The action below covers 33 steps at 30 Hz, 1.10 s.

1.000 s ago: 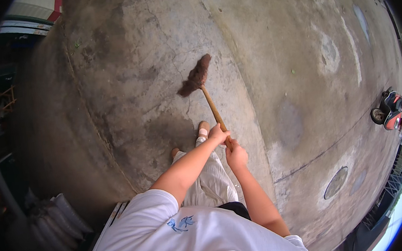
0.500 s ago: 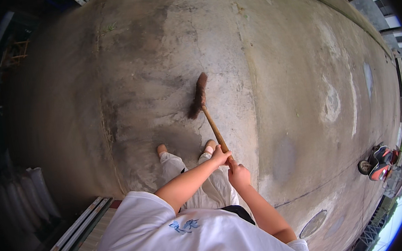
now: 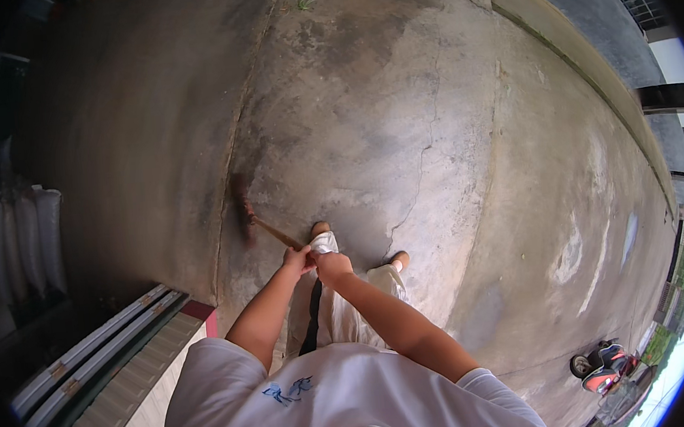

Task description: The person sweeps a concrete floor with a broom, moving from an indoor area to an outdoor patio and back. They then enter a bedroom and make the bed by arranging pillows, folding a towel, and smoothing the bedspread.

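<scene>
A push broom [image 3: 277, 233] with a wooden handle and dark reddish-brown bristles reaches out to the left ahead of me. Its bristle head is blurred by motion and stands on or close to the concrete floor [image 3: 366, 122], beside a long seam. My left hand [image 3: 298, 259] is wrapped round the handle, the nearer of the two to the bristles. Right beside it, my right hand [image 3: 333, 269] is also closed on the handle, towards its near end. Both hands are in front of my light trousers, just above my shoes.
At the left stand several pale, full sacks [image 3: 27, 241]. Long metal rails and a ribbed panel [image 3: 129, 378] lie at the lower left. A red and black motorcycle [image 3: 603, 365] is parked far to the right. A low kerb [image 3: 581, 62] curves along the upper right.
The broom has swung from the middle over to the left, carried by both hands. The view has turned, with the floor seam, sacks and motorcycle shifted, and my feet have changed position.
</scene>
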{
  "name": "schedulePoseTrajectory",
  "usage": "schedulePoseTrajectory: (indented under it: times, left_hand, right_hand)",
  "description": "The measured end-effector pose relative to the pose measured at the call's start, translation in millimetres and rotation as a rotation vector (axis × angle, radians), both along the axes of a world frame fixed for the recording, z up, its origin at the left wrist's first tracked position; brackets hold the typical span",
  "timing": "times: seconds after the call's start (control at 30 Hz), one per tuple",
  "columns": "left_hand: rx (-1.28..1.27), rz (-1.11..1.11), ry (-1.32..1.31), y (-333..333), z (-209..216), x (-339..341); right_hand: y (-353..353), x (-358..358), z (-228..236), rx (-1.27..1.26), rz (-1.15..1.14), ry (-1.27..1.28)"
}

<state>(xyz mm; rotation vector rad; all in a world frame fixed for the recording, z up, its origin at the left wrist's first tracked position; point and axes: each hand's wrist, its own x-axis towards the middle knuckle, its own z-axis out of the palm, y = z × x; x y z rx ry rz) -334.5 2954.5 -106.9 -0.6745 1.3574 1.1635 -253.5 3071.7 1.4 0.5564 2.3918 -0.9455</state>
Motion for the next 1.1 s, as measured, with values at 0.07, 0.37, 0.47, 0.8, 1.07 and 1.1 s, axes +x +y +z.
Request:
schedulePoseTrajectory:
  times: [0.07, 0.37, 0.47, 0.8, 1.07, 1.1]
  left_hand:
    - [-0.068, 0.066, -0.004, -26, -9, -4]
    - [0.073, -0.044, -0.038, 34, 15, 38]
    - [0.111, -0.14, -0.019, 68, 23, 46]
    - [0.032, -0.148, 0.158, 118, 19, 49]
    - [0.139, -0.513, 0.046, 183, 30, 189]
    - [0.178, -0.51, -0.025, 192, 33, 215]
  right_hand:
    - [-21, -14, -2, 0.012, 0.053, -0.021]
    - [3, 23, 39, 0.227, -0.001, -0.214]
    - [17, 36, 57, 0.252, -0.133, -0.181]
    - [56, 55, 26, 0.222, -0.281, -0.109]
    - [99, 197, 49, 0.174, -0.614, -0.17]
    - [104, 219, 60, 0.178, -0.634, -0.174]
